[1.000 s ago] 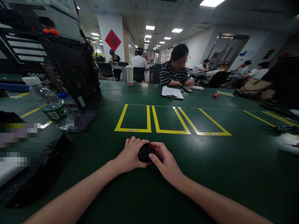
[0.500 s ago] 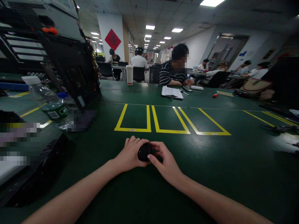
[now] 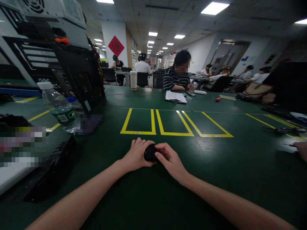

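A small black object with a rounded, smooth face is between my hands, just above or on the green table; its exact kind does not show. My left hand wraps around it from the left, with the thumb along its near side and fingers over the far side. From the right, my right hand pinches its right edge between thumb and fingertips. The underside of the object is hidden by the fingers and shadow.
Yellow tape outlines lie beyond my hands. On the left stand a water bottle and an open computer case. A clipboard and white cup are farther back, near a person in stripes. Another person's hand shows far right.
The camera view has shifted slightly. My right thumb has moved a little over the black object's right edge, and both hands keep their hold. A hand has come in at the far right.
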